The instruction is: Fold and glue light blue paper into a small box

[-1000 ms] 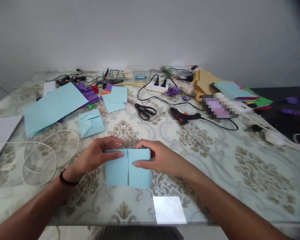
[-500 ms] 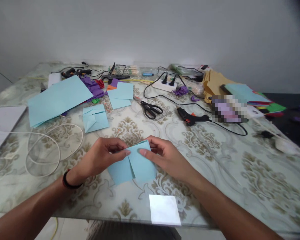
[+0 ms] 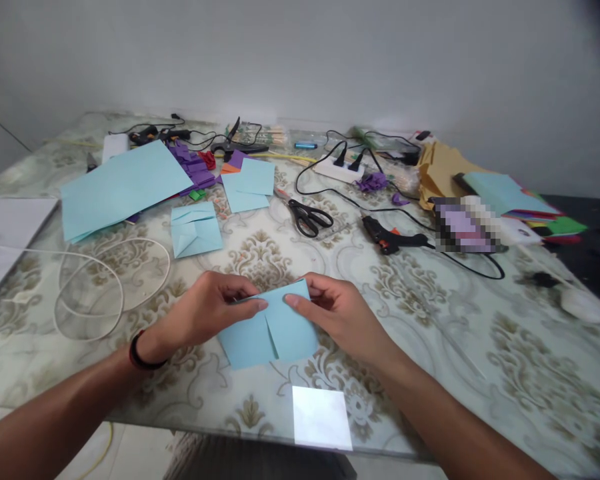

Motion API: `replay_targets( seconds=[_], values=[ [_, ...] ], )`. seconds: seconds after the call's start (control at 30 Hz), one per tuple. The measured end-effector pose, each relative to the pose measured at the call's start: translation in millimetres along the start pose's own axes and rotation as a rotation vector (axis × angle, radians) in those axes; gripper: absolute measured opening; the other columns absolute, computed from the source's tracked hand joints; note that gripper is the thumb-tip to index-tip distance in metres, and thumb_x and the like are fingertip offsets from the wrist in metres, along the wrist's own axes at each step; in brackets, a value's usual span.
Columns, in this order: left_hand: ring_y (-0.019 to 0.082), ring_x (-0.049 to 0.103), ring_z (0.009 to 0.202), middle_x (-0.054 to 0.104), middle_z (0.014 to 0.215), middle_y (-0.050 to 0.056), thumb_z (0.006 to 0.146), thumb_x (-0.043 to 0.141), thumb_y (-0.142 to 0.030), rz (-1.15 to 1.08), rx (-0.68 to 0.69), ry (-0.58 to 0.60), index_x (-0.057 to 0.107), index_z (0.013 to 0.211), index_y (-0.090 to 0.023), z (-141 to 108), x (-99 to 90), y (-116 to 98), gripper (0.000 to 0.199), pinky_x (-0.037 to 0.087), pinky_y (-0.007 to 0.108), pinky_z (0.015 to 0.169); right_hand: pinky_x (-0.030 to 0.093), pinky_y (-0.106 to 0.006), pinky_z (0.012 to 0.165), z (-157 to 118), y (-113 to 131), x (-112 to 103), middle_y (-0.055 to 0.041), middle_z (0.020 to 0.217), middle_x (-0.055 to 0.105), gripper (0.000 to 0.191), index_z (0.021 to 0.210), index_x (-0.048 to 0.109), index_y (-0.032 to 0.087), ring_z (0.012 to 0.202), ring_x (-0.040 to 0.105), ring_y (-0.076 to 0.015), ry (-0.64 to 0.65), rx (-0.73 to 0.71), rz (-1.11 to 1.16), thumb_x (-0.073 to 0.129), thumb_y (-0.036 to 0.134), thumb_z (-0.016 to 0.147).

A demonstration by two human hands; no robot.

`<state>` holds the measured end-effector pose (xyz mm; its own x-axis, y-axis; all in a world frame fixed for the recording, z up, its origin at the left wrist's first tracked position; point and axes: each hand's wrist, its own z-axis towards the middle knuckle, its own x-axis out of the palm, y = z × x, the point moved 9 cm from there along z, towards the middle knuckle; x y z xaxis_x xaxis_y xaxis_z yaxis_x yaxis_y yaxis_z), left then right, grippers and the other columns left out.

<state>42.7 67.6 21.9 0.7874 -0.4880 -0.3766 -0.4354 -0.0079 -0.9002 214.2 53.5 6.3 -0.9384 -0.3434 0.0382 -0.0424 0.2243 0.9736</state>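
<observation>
Both hands grip a folded sheet of light blue paper (image 3: 270,337) along its top edge, just above the table. My left hand (image 3: 225,307) pinches the upper left part, thumb in front and fingers behind. At the upper right corner, my right hand (image 3: 325,307) holds it the same way. Two flaps meet at a slit down the middle of the paper, and the slit gapes a little toward the bottom. Beyond my left hand lies another folded light blue paper (image 3: 205,240) with creased flaps.
Black-handled scissors (image 3: 310,217) and a black glue gun (image 3: 393,239) lie beyond my hands. Large light blue sheets (image 3: 125,190) are at the left, near a coiled white cable (image 3: 117,277). A white power strip (image 3: 337,169) with plugs stands at the back, beside crumpled purple paper (image 3: 373,181).
The top edges of the folded paper are pressed closer together, and the slit between its flaps has narrowed. The whole view has shifted slightly.
</observation>
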Motion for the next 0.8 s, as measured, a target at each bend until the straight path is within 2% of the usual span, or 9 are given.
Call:
replay_targets(
  seconds=[0.23,0.57,0.8],
  values=[
    [0.012,0.055,0.065,0.069,0.071,-0.001,0.090,0.071,-0.045,0.042,0.033,-0.037,0.079,0.082,-0.018,-2,-2.6,-4,0.030,0.040,0.023,0.058,0.039,-0.024,0.054,-1,2,-1,0.0018,0.071,0.057,0.041,0.079,0.058,0.018,0.062,0.048,-0.0114,-0.017,-0.002,-0.006,0.080,0.053,0.087],
    [0.014,0.068,0.073,0.081,0.080,-0.002,0.095,0.071,-0.041,0.096,0.120,-0.094,0.083,0.088,-0.022,-6,-6.4,-12,0.024,0.048,0.023,0.064,0.037,-0.025,0.054,-2,4,-3,0.0026,0.068,0.054,0.041,0.077,0.056,0.020,0.061,0.047,-0.0120,-0.035,-0.012,-0.039,0.078,0.053,0.088],
    [0.017,0.078,0.086,0.086,0.099,-0.001,0.095,0.073,-0.038,0.058,0.162,-0.132,0.087,0.102,-0.027,-7,-9.3,-16,0.019,0.056,0.023,0.075,0.039,-0.026,0.054,-3,5,-1,0.0011,0.071,0.058,0.040,0.080,0.060,0.019,0.061,0.048,-0.0125,-0.025,-0.009,-0.048,0.077,0.054,0.088]
  ],
)
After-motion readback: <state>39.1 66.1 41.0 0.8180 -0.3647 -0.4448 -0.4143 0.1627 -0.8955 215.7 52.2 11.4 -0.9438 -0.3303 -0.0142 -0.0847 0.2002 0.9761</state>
